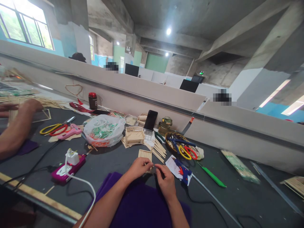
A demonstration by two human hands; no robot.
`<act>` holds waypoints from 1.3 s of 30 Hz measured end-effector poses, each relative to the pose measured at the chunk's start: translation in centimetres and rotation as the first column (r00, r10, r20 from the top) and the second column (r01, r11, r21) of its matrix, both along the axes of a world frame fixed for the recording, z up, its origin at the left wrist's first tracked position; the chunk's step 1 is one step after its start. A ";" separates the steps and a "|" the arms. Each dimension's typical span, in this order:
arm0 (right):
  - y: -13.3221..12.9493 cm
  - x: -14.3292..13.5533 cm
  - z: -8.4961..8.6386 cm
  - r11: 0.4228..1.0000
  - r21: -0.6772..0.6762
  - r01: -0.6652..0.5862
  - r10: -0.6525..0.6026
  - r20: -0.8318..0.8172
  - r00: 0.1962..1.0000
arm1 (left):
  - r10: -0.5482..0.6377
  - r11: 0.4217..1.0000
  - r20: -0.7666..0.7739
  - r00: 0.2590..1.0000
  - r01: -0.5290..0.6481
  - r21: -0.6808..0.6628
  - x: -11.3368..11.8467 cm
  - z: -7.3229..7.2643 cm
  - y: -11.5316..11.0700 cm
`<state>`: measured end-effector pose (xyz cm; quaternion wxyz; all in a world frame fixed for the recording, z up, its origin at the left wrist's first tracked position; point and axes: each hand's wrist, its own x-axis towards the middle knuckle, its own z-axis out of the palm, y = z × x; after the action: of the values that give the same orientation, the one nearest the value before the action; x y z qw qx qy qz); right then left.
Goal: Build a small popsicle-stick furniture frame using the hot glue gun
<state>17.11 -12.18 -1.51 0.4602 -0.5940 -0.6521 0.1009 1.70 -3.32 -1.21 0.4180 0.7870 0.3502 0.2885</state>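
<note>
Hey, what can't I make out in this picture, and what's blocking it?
All in the head view:
Stick piece: partly hidden by the left hand.
Anything pinched by the right hand: too small to tell.
Co-worker's arm: cut off by the picture's left edge.
Stick stack: cut off by the right edge.

Beyond and above my fingers [148, 165], ceiling lamps [168, 31] glare; to their far left, a window [26, 23] looks washed out. Soft shadows mark my worktop [237, 196]; the outer edges stretch.
</note>
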 end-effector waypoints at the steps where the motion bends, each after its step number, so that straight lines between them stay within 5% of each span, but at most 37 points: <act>1: 0.0 0.0 0.0 1.000 0.003 -0.003 0.003 0.000 1.000 | -0.002 1.000 0.002 1.000 0.002 0.000 0.0 -0.1 0.0; 39: -0.1 -0.1 0.1 1.000 -0.003 -0.010 0.010 0.004 1.000 | -0.006 1.000 0.008 1.000 0.006 -0.013 0.0 -0.3 0.1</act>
<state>17.01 -12.23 -1.42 0.4576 -0.5915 -0.6558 0.1031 1.70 -3.23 -1.47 0.4254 0.7841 0.3482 0.2880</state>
